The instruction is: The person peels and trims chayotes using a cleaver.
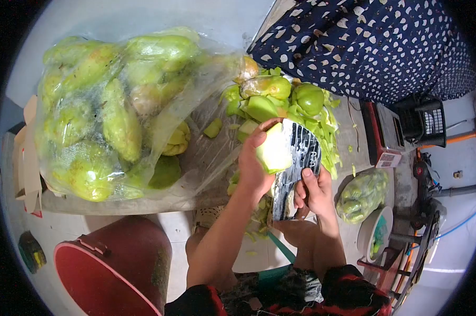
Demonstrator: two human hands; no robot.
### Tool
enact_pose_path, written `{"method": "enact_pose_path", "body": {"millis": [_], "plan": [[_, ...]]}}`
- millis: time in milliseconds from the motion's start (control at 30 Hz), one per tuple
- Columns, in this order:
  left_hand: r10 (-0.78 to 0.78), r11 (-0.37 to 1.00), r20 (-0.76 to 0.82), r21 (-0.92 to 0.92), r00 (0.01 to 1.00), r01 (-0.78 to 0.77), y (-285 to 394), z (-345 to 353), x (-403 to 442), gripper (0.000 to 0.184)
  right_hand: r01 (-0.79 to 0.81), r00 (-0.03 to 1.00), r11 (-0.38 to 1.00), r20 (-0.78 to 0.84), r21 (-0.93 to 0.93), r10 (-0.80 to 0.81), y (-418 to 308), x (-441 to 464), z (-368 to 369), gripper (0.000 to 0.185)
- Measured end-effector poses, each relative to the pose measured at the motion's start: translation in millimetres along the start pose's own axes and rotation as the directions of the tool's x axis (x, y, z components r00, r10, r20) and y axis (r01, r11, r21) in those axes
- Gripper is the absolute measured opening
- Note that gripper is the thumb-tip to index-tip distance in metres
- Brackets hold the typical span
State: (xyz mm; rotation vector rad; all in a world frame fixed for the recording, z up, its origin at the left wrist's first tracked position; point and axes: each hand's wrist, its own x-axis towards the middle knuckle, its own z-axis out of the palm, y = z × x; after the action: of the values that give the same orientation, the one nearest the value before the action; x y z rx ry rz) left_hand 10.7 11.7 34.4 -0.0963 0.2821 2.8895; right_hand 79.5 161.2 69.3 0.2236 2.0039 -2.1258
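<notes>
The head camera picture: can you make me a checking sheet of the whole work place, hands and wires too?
Surface: table, strewn with peelings.
Job's things: pale, peeled-looking fruit; broad black knife beside it, contact unclear.
Clutter: big clear bag of green fruit; loose scraps among the peelings.
Hands: left hand grips the fruit; right hand grips the knife.
Cables: thin dark cord on the table; blue line at far right, cable or hose unclear.
Surroundings: red bucket on the floor; black basket; another person's spotted clothing.
</notes>
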Motion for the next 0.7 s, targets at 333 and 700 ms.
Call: {"method": "enact_pose_path", "body": {"millis": [333,700], "plan": [[-0.201,0.976,-0.159,0.046,0.967,0.211,5.4,5.9,-4.0,0.039,-0.022,0.999,0.999,0.048,0.023,0.021,1.8,4.9,-12.4,0.023],[-0.274,0.96,-0.134,0.026,0.952,0.279,6.4,2.2,-4.9,0.04,0.005,0.998,0.998,0.057,0.06,-0.009,-1.7,4.9,-16.3,0.025]]}}
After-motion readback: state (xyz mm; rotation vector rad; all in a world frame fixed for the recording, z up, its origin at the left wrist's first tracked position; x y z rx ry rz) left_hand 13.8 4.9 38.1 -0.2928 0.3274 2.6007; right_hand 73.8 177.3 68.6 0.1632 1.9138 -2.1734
